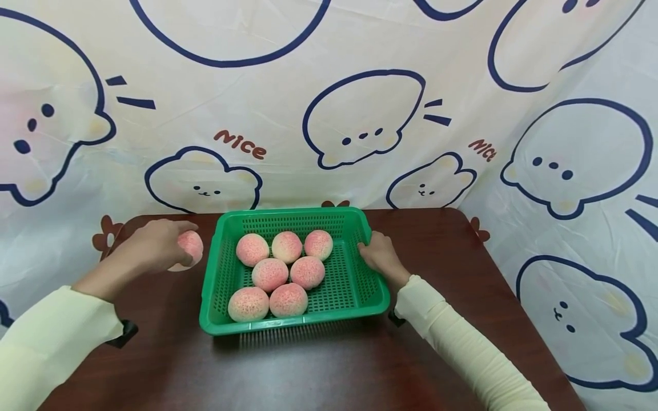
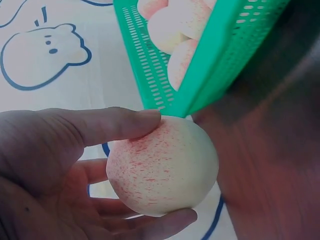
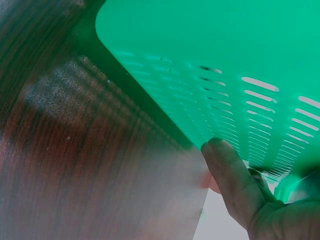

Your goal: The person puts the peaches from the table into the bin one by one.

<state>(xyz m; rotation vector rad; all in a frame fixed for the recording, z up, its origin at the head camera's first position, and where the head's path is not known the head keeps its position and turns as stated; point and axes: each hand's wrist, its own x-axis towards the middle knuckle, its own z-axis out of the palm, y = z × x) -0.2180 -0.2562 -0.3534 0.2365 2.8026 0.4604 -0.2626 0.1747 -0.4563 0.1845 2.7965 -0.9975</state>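
My left hand [image 1: 154,246] holds a round peach [image 2: 162,167], cream with pink speckles, just left of a green plastic basket [image 1: 208,274]. In the left wrist view the thumb lies over the top of the fruit and the fingers curl beneath it. My right hand [image 1: 381,257] grips the basket's right side at the rim. The right wrist view shows a digit [image 3: 227,172] against the slotted outer wall; the rest of the grip is partly hidden. Several peaches [image 1: 269,275] sit inside the basket, grouped toward its left and middle.
The basket stands on a dark brown wooden table [image 1: 319,371]. Behind and to the right hangs a pale cloth [image 1: 288,103] printed with blue cartoon outlines. The basket's right part shows bare slotted floor.
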